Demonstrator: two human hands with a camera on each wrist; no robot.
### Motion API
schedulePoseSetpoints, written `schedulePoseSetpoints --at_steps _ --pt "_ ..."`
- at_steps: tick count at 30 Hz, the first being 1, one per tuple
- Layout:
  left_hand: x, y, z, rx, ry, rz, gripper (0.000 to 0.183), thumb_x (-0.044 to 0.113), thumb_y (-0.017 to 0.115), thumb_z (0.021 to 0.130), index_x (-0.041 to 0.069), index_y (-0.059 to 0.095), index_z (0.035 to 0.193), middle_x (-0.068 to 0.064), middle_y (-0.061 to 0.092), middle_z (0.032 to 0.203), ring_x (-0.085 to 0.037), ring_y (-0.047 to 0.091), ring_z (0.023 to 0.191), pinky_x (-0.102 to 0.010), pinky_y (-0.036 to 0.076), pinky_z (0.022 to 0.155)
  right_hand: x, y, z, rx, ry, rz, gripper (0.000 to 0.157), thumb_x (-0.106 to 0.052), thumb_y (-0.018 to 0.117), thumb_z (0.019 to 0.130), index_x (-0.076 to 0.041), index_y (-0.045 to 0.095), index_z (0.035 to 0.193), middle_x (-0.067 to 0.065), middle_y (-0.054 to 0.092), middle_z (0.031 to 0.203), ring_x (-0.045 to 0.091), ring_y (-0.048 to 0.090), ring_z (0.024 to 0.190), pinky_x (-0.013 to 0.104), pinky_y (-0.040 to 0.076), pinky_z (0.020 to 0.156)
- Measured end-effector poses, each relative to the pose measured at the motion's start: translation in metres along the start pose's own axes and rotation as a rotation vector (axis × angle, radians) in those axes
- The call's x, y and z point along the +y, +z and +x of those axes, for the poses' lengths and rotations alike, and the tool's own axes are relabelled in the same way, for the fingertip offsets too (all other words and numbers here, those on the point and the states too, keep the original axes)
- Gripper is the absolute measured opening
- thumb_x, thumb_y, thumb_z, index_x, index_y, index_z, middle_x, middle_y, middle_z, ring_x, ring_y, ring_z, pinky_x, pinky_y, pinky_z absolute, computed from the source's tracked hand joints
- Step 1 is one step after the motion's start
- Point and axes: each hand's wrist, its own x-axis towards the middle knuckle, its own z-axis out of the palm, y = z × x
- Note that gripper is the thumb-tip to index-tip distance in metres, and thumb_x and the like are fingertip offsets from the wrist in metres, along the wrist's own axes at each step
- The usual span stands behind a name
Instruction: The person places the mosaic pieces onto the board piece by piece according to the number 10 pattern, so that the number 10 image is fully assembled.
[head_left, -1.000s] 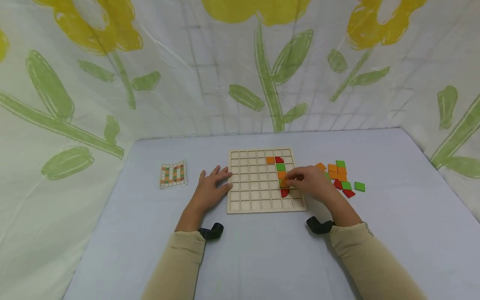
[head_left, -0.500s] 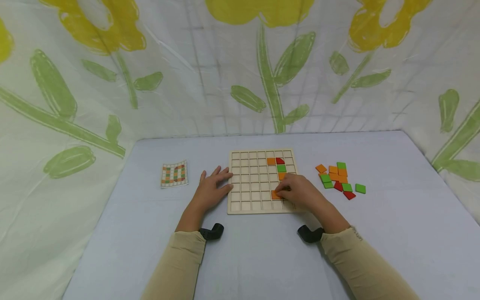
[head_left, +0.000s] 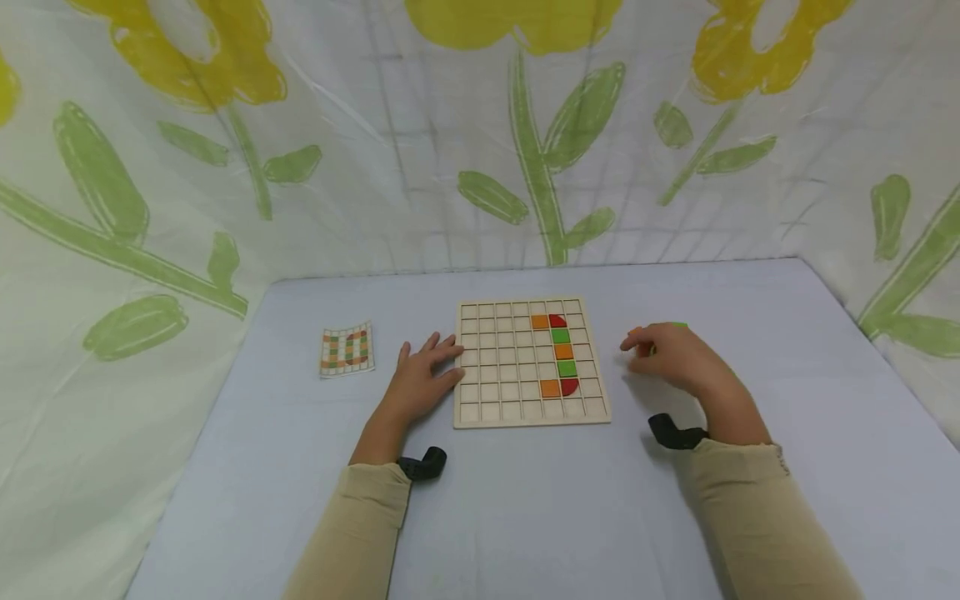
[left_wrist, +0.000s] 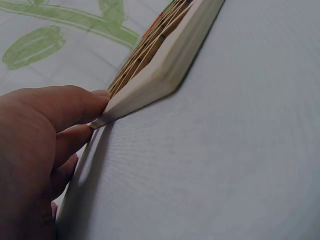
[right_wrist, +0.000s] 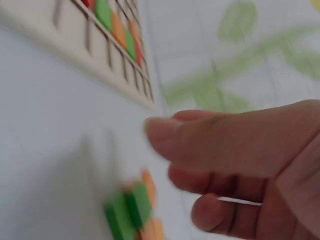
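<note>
A light wooden grid board [head_left: 500, 350] lies on the table. Its right part holds a bracket of tiles: a top orange tile [head_left: 540, 322], red rounded tiles at both corners, green and orange squares between, and a lower orange tile [head_left: 551, 389]. My left hand [head_left: 420, 383] rests at the board's left edge; in the left wrist view, its thumb [left_wrist: 80, 106] touches the rim near a corner. Right of the board, my right hand [head_left: 675, 360] hovers with loosely bent fingers and nothing between thumb and fingertips. Beneath it lie loose green tiles [right_wrist: 129, 210] and orange ones, mostly hidden in the head view.
A small pattern card [head_left: 347, 350] with coloured squares lies left of the board. Black wrist mounts [head_left: 425, 464] jut inward from both wrists. Behind the table hangs a white curtain [head_left: 420, 142] with painted yellow flowers.
My right hand has set the orange tile in the board's lower row, let go of it and moved right over the loose tiles. My left hand has stayed at the board's edge.
</note>
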Motion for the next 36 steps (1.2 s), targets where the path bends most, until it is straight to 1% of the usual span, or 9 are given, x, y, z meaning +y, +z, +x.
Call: schedulePoseSetpoints --at_steps 4,6,10,16,21,25,28,32,36 --pt "0.001 -0.001 0.0 0.0 0.004 0.002 0.044 0.031 0.063 0.096 0.017 0.059 0.138 0.004 0.044 0.153 -0.02 0.023 0.151 -0.05 -0.01 0.123 0.029 -0.022 -0.011 -0.05 0.082 0.002 0.039 -0.018 0.074 0.083 -0.008 0.069 0.12 0.012 0.061 0.099 0.026 0.055 0.083 0.032 0.047 0.066" --pt "0.001 0.0 -0.001 -0.001 0.003 0.006 0.044 0.031 0.063 0.096 0.017 0.059 0.138 0.004 0.044 0.153 -0.02 0.023 0.151 -0.05 -0.009 0.123 0.04 -0.026 -0.013 -0.082 0.118 -0.006 0.043 -0.02 0.078 0.081 -0.009 0.069 0.121 0.012 0.061 0.101 0.027 0.054 0.092 0.035 0.048 0.073" --pt "0.0 0.0 -0.001 -0.002 -0.004 0.007 0.044 0.032 0.063 0.096 0.017 0.059 0.138 0.004 0.043 0.153 -0.02 0.023 0.151 -0.05 -0.009 0.124 0.054 -0.025 -0.012 -0.135 0.167 0.013 0.046 -0.021 0.08 0.08 -0.01 0.068 0.123 0.012 0.061 0.101 0.03 0.052 0.096 0.039 0.047 0.08" --pt "-0.001 0.0 -0.001 -0.004 -0.006 0.01 0.045 0.033 0.062 0.097 0.018 0.058 0.138 0.006 0.043 0.154 -0.018 0.022 0.151 -0.048 -0.009 0.124 0.062 -0.019 -0.006 -0.116 0.156 0.022 0.042 -0.021 0.077 0.082 -0.011 0.068 0.122 0.015 0.061 0.107 0.031 0.051 0.097 0.038 0.047 0.079" --pt "-0.001 0.0 0.0 -0.003 0.002 0.002 0.044 0.032 0.063 0.097 0.018 0.058 0.138 0.006 0.043 0.153 -0.018 0.022 0.151 -0.048 -0.01 0.124 0.062 -0.017 -0.005 -0.089 0.148 0.006 0.045 -0.035 0.073 0.086 -0.01 0.068 0.123 0.019 0.061 0.116 0.033 0.053 0.103 0.044 0.049 0.082" --pt "0.0 -0.001 -0.001 0.003 0.012 -0.011 0.044 0.03 0.063 0.096 0.016 0.059 0.138 0.004 0.044 0.153 -0.02 0.023 0.151 -0.049 -0.01 0.124 0.058 -0.016 -0.004 -0.045 0.141 0.001 0.054 -0.05 0.064 0.091 -0.007 0.068 0.123 0.02 0.063 0.122 0.034 0.055 0.108 0.05 0.05 0.088" --pt "0.0 -0.001 -0.002 0.004 0.017 -0.013 0.044 0.03 0.064 0.096 0.016 0.059 0.138 0.003 0.044 0.153 -0.021 0.023 0.151 -0.05 -0.01 0.124 0.055 -0.016 -0.002 0.018 0.136 0.03 0.053 -0.053 0.057 0.095 -0.006 0.069 0.119 0.016 0.067 0.109 0.03 0.056 0.099 0.042 0.05 0.081" --pt "0.0 -0.001 -0.001 0.004 0.018 -0.003 0.044 0.03 0.063 0.096 0.016 0.059 0.138 0.003 0.044 0.153 -0.021 0.023 0.151 -0.05 -0.009 0.123 0.043 -0.011 0.002 0.107 0.094 0.119 0.049 -0.053 0.053 0.097 -0.01 0.069 0.115 0.01 0.068 0.099 0.024 0.057 0.09 0.03 0.047 0.073" --pt "0.0 -0.001 0.0 -0.002 0.017 0.002 0.044 0.031 0.063 0.096 0.016 0.059 0.138 0.003 0.044 0.153 -0.021 0.023 0.151 -0.05 -0.009 0.123 0.02 0.002 0.009 0.098 0.035 0.275 0.046 -0.052 0.053 0.098 -0.011 0.068 0.112 0.011 0.07 0.103 0.024 0.061 0.088 0.031 0.051 0.072"
